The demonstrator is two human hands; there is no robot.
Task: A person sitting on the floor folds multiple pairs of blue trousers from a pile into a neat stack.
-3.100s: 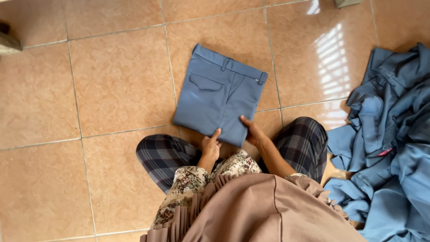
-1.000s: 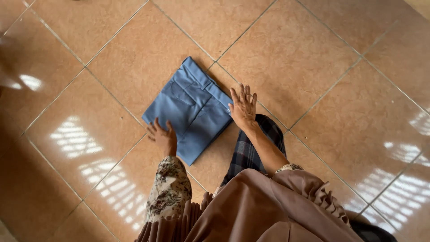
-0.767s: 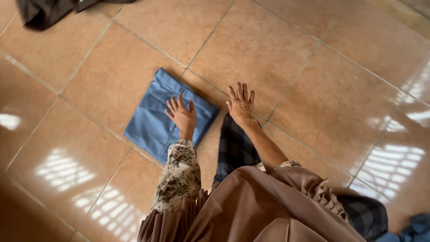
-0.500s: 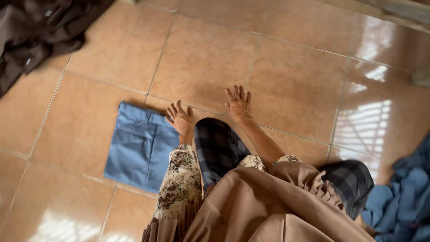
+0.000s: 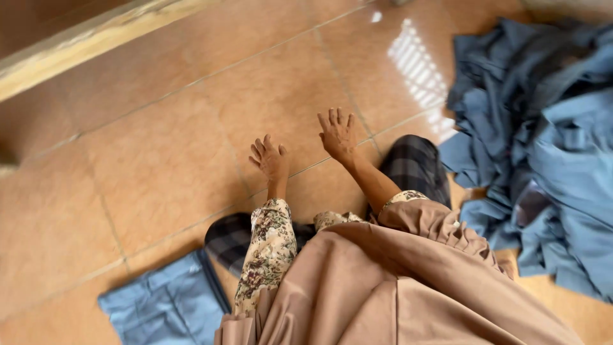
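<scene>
Both my hands hover over the bare tan floor tiles in front of my knees, holding nothing. My left hand (image 5: 269, 158) has its fingers loosely spread, palm down. My right hand (image 5: 338, 133) is stretched a little farther out, fingers apart. A folded light blue pair of trousers (image 5: 167, 308) lies flat on the floor at the lower left, beside my left knee. A heap of unfolded blue garments (image 5: 543, 140) is piled to my right, a short way from my right hand.
My checked dark trousers (image 5: 412, 167) and tan head covering (image 5: 396, 287) fill the lower middle. A pale raised ledge (image 5: 89, 41) runs along the upper left. Sunlight glares on the tiles (image 5: 418, 64) near the heap.
My left hand has let go of the folded trousers, which now lie at my left. The view has swung right, bringing the blue heap into sight. Both hands are now in the air.
</scene>
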